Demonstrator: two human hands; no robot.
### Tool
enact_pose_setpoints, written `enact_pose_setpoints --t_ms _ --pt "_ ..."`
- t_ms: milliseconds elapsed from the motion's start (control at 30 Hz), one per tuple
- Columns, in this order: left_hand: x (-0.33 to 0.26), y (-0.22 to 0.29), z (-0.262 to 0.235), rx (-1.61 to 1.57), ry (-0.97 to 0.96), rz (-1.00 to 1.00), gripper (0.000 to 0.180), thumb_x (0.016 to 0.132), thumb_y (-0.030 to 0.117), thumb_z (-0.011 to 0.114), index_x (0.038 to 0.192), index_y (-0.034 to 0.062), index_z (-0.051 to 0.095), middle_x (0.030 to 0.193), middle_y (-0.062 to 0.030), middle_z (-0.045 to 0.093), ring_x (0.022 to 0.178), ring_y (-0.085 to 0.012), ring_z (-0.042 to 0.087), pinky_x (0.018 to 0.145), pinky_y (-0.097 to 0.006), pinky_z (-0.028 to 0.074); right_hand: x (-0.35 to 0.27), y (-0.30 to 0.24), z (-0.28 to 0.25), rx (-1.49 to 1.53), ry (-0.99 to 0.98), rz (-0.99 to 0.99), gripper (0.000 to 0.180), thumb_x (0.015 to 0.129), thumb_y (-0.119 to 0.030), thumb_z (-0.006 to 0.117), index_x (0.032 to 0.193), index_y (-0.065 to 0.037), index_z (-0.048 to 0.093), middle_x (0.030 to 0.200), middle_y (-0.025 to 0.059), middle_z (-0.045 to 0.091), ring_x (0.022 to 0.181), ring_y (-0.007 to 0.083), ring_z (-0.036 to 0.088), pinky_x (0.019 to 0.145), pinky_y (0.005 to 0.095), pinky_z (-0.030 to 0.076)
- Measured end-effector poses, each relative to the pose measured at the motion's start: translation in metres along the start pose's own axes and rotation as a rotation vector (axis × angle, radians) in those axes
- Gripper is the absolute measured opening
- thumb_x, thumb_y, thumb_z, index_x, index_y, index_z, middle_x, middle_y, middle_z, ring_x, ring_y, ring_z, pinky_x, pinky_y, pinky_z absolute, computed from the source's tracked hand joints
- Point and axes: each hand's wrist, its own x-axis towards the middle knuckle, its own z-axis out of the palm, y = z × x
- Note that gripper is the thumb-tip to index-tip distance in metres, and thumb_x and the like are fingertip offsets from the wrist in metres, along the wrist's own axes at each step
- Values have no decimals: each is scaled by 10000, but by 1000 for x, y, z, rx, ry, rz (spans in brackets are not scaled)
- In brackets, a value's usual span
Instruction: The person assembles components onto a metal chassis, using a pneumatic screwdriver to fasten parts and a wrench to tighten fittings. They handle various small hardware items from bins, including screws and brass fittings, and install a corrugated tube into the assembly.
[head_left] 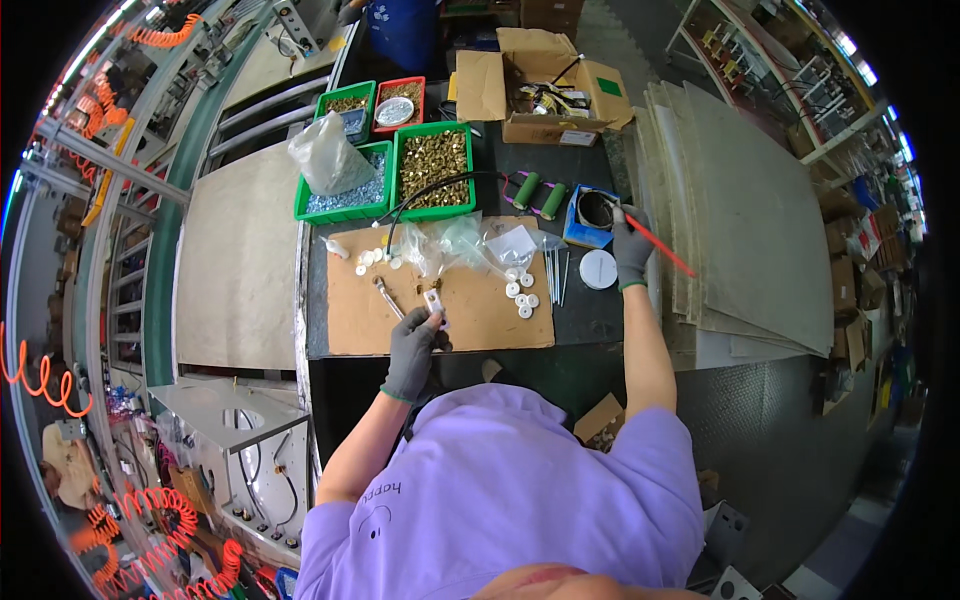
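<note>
My left hand (409, 352), in a grey glove, is closed over the front of a cardboard sheet (470, 325). Pinched in it is a small pale metal part (434, 303) with a brass-coloured piece at its top; its exact kind is unclear. Beside it lies a metal tube with a brass end (387, 297). At the right, my gloved right hand (631, 248) grips a thin red-handled tool (662, 246). The tool's working end is hidden at an open round tin (595, 209) in a blue box (585, 236). A white round lid (598, 269) lies just below.
Green bins of brass fittings (433, 168) and silvery small parts (362, 193) stand behind the sheet. White round knobs (525, 299), thin metal rods (553, 277), plastic bags (440, 245) and green cylinders (526, 191) lie nearby. An open carton (550, 128) sits at the back; stacked boards (745, 220) lean right.
</note>
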Motion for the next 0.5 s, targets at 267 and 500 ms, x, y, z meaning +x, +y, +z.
enact_pose_setpoints --t_ms 267,500 --pt "23 11 37 64 -121 78 212 883 177 587 893 -34 609 758 -52 584 599 -113 548 565 -256 470 -46 -144 -26 558 -410 436 147 886 -106 572 1009 -29 550 796 80 632 632 120 608 613 251 500" --pt "24 18 52 223 -151 69 210 881 188 599 845 -18 617 735 -51 598 502 -88 505 483 -217 397 -81 -190 -18 631 -562 313 89 899 -107 548 929 -24 539 769 51 592 634 90 579 595 226 485"
